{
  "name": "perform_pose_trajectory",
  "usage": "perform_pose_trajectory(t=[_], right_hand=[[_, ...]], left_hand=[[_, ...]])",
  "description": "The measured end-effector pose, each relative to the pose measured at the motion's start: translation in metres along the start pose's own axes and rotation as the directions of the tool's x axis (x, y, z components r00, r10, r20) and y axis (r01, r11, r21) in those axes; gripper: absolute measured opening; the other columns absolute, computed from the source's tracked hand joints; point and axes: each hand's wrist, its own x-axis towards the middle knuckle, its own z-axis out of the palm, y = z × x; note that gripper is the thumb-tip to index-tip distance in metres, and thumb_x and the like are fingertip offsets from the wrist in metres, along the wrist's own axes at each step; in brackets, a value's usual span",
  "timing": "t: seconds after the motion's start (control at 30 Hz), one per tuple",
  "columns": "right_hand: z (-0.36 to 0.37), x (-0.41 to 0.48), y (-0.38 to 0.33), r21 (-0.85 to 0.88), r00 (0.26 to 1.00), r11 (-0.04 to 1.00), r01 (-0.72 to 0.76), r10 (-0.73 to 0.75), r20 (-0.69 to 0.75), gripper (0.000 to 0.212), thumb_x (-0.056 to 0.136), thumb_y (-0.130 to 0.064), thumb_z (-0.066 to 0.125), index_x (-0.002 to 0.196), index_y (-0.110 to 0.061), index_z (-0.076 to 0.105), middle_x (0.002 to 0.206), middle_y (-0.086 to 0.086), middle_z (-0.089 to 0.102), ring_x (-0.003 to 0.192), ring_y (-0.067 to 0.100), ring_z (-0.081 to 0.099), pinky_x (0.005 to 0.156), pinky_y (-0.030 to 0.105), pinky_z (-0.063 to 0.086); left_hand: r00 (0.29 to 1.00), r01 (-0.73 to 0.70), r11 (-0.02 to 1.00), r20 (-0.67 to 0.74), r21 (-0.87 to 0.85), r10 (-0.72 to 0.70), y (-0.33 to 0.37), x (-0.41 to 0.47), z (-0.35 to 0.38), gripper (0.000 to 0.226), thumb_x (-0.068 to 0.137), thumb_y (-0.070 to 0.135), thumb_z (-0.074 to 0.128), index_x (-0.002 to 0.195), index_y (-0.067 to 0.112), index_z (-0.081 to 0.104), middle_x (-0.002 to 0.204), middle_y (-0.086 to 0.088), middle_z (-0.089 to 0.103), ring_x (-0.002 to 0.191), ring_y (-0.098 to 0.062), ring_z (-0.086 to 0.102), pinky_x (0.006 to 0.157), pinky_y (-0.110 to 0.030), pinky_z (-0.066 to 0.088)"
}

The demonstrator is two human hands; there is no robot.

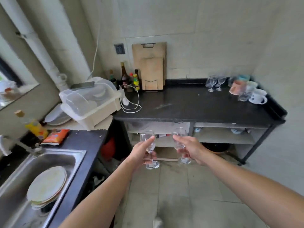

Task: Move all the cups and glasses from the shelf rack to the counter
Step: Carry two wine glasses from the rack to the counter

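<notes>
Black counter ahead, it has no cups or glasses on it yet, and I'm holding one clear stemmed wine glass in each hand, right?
Not quite. In the head view the black counter already carries clear stemmed glasses and ceramic mugs at its far right end. The rest holds: the left hand grips one clear stemmed wine glass, the right hand a second wine glass.

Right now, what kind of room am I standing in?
Most likely a home kitchen: a steel sink holding plates, plus sauce bottles and cutting boards at the back of a dark counter.
</notes>
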Motion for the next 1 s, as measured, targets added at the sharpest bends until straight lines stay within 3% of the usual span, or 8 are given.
perform_pose_trajectory(t=[0.3, 0.5, 0.73, 1.0], right_hand=[[-0.108, 0.105, -0.045, 0.106, 0.947, 0.993, 0.048, -0.012, -0.322, 0.043, 0.074, -0.05, 0.077, 0.104, -0.023, 0.062, 0.095, 0.004, 0.07, 0.062, 0.015, 0.068, 0.046, 0.026, 0.042], [-0.187, 0.145, -0.064, 0.18, 0.872, 0.983, 0.046, 0.049, -0.488, 0.045, 0.075, -0.046, 0.078, 0.108, -0.02, 0.062, 0.103, 0.007, 0.069, 0.071, 0.018, 0.073, 0.047, 0.025, 0.045], [-0.283, 0.205, -0.07, 0.228, 0.82, 0.973, 0.037, 0.101, -0.563, 0.047, 0.074, -0.041, 0.079, 0.11, -0.015, 0.063, 0.101, 0.01, 0.069, 0.078, 0.02, 0.074, 0.045, 0.024, 0.042], [-0.406, 0.302, -0.089, 0.173, 0.846, 0.985, -0.001, 0.094, -0.525, 0.044, 0.073, -0.041, 0.079, 0.105, -0.015, 0.065, 0.097, 0.007, 0.072, 0.082, 0.019, 0.074, 0.056, 0.028, 0.047]], left_hand=[[0.976, -0.072, 0.987, 0.215, 0.144, 0.04, 0.103, 0.175, 0.08, 0.052, 0.079, 0.059, 0.063, 0.111, 0.018, 0.056, 0.076, -0.01, 0.067, 0.069, -0.023, 0.065, 0.057, -0.028, 0.048], [0.927, -0.107, 0.97, 0.374, 0.217, 0.019, 0.158, 0.255, 0.152, 0.048, 0.079, 0.054, 0.066, 0.107, 0.016, 0.057, 0.078, -0.012, 0.067, 0.068, -0.023, 0.066, 0.061, -0.03, 0.049], [0.904, -0.121, 0.962, 0.428, 0.243, 0.005, 0.183, 0.343, 0.243, 0.054, 0.073, 0.052, 0.073, 0.108, 0.014, 0.056, 0.086, -0.013, 0.069, 0.071, -0.021, 0.068, 0.062, -0.032, 0.051], [0.923, -0.099, 0.964, 0.384, 0.246, -0.003, 0.224, 0.446, 0.35, 0.048, 0.078, 0.04, 0.075, 0.108, 0.008, 0.055, 0.091, -0.009, 0.066, 0.078, -0.022, 0.066, 0.066, -0.034, 0.05]])
